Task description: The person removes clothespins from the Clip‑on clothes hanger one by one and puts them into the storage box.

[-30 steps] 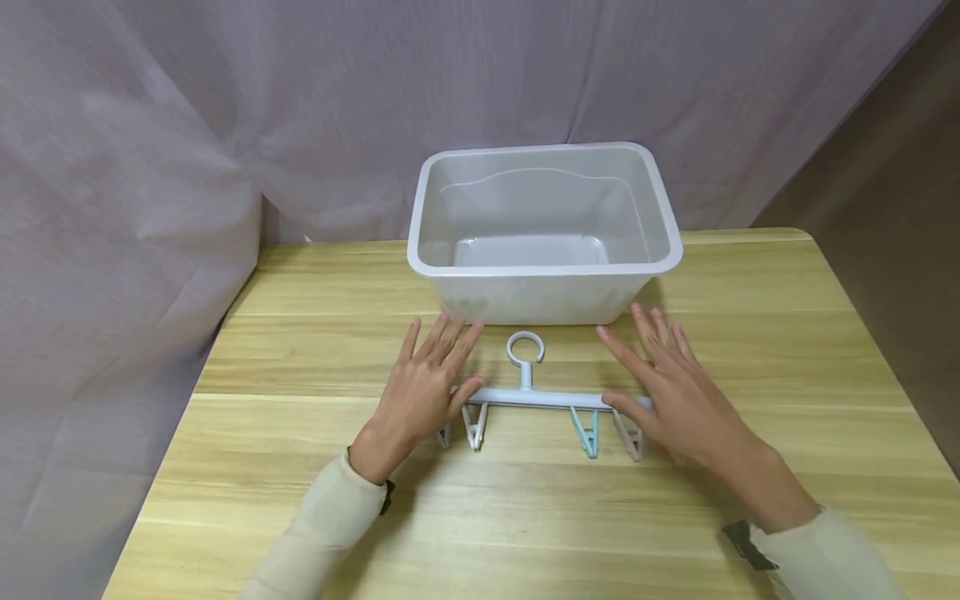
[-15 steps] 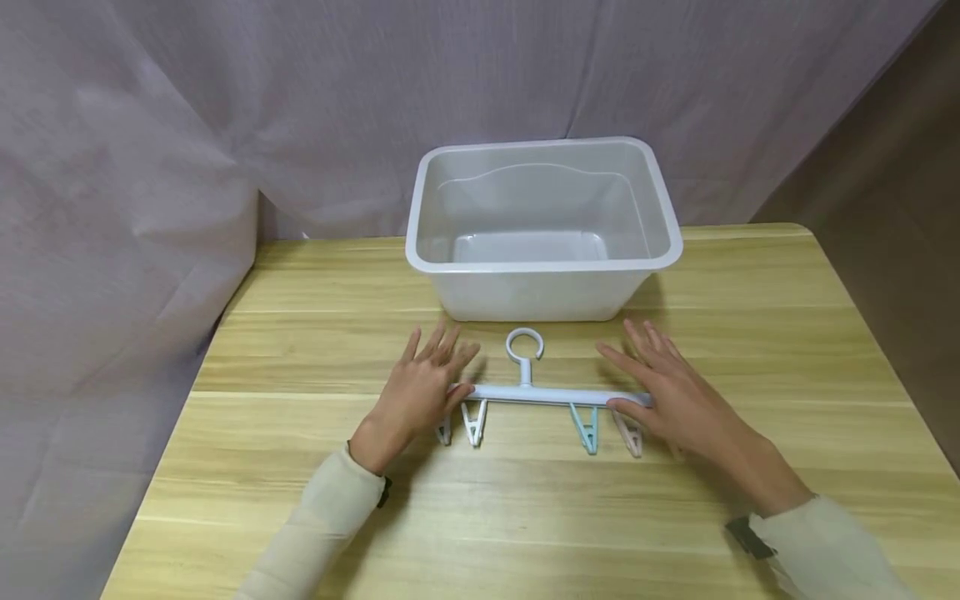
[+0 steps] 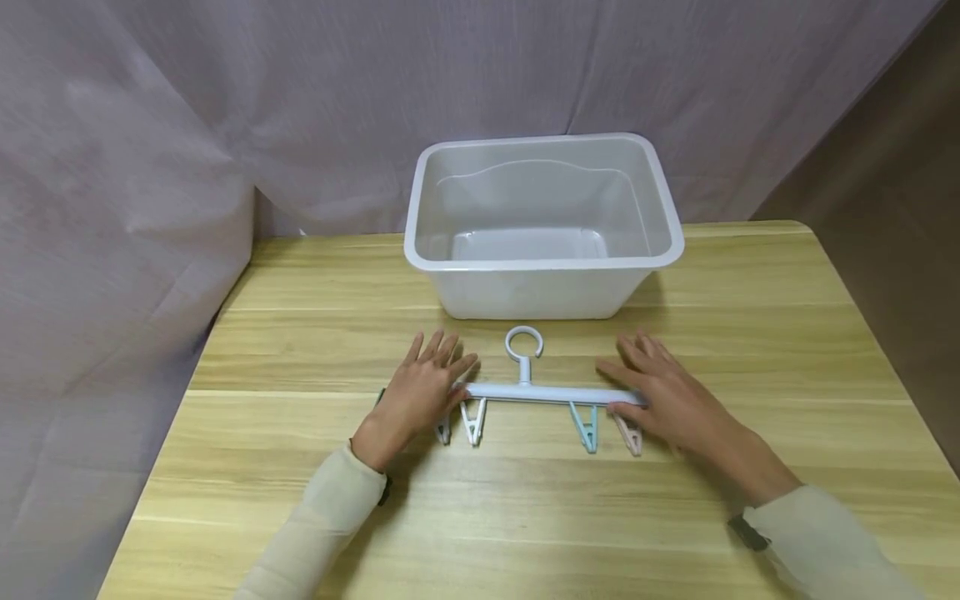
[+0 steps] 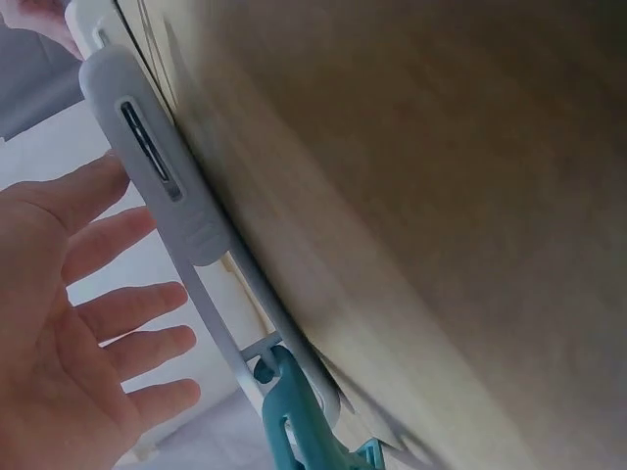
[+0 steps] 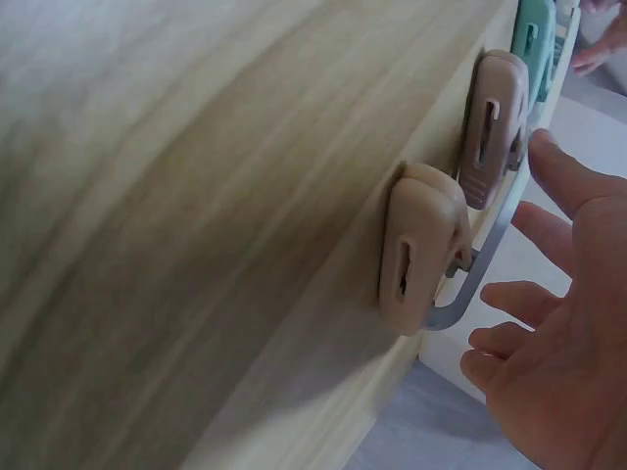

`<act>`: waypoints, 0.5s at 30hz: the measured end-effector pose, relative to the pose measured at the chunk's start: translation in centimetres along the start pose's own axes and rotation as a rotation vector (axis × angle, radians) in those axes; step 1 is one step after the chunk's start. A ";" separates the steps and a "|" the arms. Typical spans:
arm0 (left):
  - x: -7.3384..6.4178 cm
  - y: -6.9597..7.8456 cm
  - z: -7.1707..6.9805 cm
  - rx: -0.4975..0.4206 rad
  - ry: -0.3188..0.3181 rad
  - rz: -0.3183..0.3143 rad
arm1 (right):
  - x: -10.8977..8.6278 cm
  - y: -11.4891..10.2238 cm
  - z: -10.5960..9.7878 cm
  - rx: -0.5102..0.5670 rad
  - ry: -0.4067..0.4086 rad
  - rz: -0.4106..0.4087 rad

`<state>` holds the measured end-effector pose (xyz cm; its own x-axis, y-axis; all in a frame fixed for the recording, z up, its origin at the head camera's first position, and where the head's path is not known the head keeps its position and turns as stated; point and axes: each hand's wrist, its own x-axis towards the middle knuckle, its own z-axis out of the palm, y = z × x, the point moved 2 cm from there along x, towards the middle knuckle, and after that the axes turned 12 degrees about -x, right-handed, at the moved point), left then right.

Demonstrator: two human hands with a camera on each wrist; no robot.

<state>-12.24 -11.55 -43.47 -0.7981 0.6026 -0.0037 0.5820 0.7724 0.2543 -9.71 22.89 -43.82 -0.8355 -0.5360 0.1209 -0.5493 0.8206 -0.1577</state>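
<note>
A pale blue clip hanger [image 3: 551,393] lies flat on the table, its hook pointing toward the bin. Its clips include a white clip [image 3: 480,417], a light teal clip [image 3: 592,443] and a pinkish clip [image 3: 630,439]. My left hand [image 3: 412,396] is over the hanger's left end, fingers spread, thumb at the bar. In the left wrist view, a darker teal clip [image 4: 299,416] hangs at that end. My right hand [image 3: 678,408] is at the right end, thumb by the bar and other fingers loosely bent. A beige clip [image 5: 421,225] at that end shows in the right wrist view.
A white plastic bin [image 3: 532,292] stands just beyond the hanger, near the back of the wooden table [image 3: 495,525]. Behind the table hangs a grey-lilac curtain [image 3: 337,100]. The table's right edge slopes beside a dark area.
Both hands have drawn slightly back toward the person and lowered toward the hanger's ends, their fingers bending a little more. The hanger and bin stay put.
</note>
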 end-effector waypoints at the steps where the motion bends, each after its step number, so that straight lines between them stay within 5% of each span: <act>1: 0.0 -0.1 0.1 -0.008 -0.010 -0.007 | 0.0 0.0 0.1 -0.001 -0.012 0.002; 15: 0.1 -0.1 0.3 -0.076 -0.055 0.012 | 0.8 -0.6 0.8 0.038 -0.041 0.021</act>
<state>-12.31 -11.50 -43.75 -0.7803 0.6232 -0.0524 0.5762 0.7490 0.3270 -10.08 21.79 -44.38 -0.8463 -0.5271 0.0768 -0.5311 0.8240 -0.1972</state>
